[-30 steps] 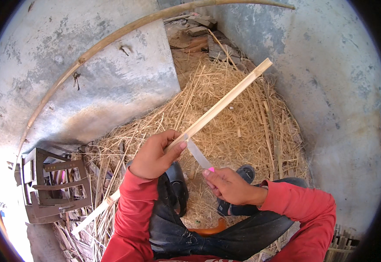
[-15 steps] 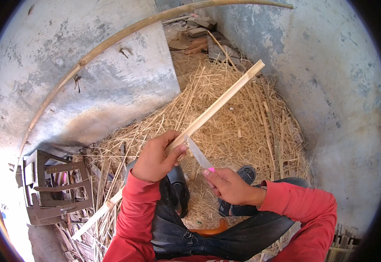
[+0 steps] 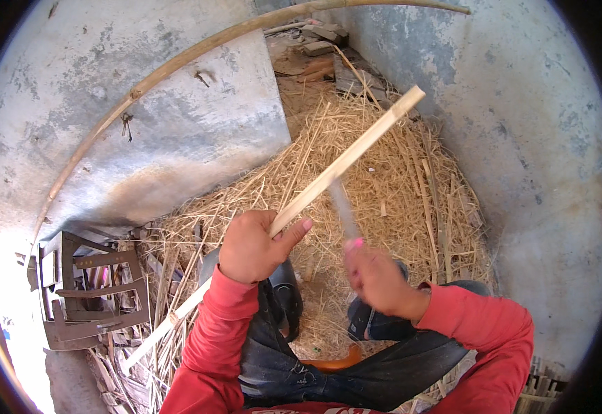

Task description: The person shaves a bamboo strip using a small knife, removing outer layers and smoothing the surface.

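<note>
My left hand (image 3: pixel 253 245) is closed around a long pale bamboo strip (image 3: pixel 356 152) that runs from lower left up to the upper right, over a heap of straw. My right hand (image 3: pixel 377 276) grips a knife (image 3: pixel 342 207) by its handle. The blade is blurred and points up toward the strip, close under it. Both arms wear red sleeves. My dark trousers and shoes (image 3: pixel 287 297) show below the hands.
Dry shavings and straw (image 3: pixel 397 200) cover the ground ahead. Grey concrete walls (image 3: pixel 177 124) stand left and right. A long curved bamboo pole (image 3: pixel 177 62) leans across the left wall. A dark metal frame (image 3: pixel 87 290) sits at lower left. Rubble lies at the far end.
My right hand and the knife have moved up and right along the strip, now blurred in motion. My left hand holds the strip in about the same place.
</note>
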The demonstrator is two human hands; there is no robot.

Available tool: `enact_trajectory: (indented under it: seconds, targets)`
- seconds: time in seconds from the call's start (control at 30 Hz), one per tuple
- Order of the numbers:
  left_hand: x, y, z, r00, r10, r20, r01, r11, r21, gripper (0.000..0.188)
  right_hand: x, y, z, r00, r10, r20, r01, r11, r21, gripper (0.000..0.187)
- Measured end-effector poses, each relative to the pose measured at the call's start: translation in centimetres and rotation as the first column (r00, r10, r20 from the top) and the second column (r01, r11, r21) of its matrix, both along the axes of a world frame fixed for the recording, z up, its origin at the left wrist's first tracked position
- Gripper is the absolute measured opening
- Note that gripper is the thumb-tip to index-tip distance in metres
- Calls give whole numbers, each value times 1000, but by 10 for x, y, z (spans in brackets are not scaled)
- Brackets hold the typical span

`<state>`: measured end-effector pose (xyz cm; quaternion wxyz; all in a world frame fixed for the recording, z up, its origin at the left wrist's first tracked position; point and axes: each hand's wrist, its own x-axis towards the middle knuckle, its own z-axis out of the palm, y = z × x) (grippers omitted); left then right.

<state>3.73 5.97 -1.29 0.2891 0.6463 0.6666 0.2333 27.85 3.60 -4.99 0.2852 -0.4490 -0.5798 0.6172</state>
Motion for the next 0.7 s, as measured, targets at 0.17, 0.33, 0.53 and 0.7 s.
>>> enact_trajectory:
  seconds: [0.17,0.33,0.53,0.7]
  targets:
    - [-9,-4,-6,998,-58,-22,60,995,85,46,19,26,24,962,-137,-238,16,893,-450,44]
    - [-19,-2,-8,916,-62,396,67,998,1,32,13,5,17,988,111,-111,-140,941,-308,50]
    - [-21,-3,-2,806,-60,589,131,988,-78,21,2,-5,-1,972,234,33,-222,953,-208,56]
    - [-20,-4,-6,871,-98,481,122,992,-20,19,-4,-4,-1,969,243,42,-229,952,-204,57]
